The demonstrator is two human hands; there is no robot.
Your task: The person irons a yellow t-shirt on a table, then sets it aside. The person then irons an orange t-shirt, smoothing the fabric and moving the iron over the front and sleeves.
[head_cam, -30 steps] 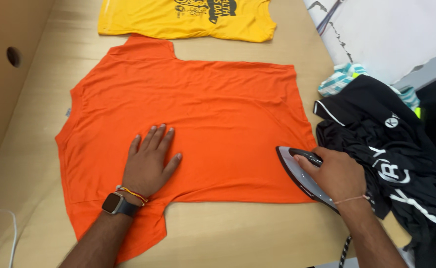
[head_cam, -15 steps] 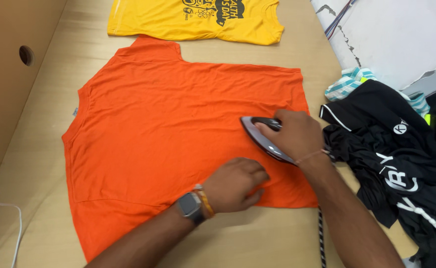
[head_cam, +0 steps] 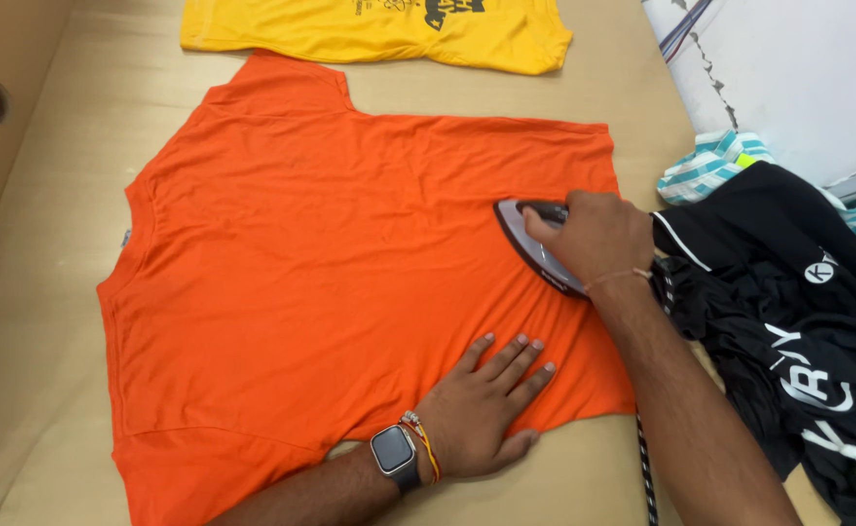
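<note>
The orange T-shirt [head_cam: 350, 263] lies flat across the middle of the tan board [head_cam: 584, 107], neck towards 9 o'clock and hem towards 3 o'clock. My right hand [head_cam: 592, 239] is wrapped around the handle of the iron [head_cam: 533, 244], whose soleplate rests on the cloth near the hem, at about 3 o'clock from the shirt's centre, with its nose pointing towards 10 o'clock. My left hand [head_cam: 486, 409] lies open, palm down and fingers spread, gripping nothing, pressing the lower hem edge at about 5 o'clock. To do this pass well, I judge that the flat hand should keep the fabric taut just beside the iron's path while staying clear of the hot plate, and that the small folds gathered between hand and iron call for slow strokes outward from the pinned spot. The striped cord [head_cam: 645, 477] trails off at 6 o'clock, beside my forearm, and should stay off the cloth. A yellow T-shirt [head_cam: 370, 29] lies at 12 o'clock; a heap of black garments [head_cam: 788, 302] sits at 3 o'clock, touching the hem corner.
</note>
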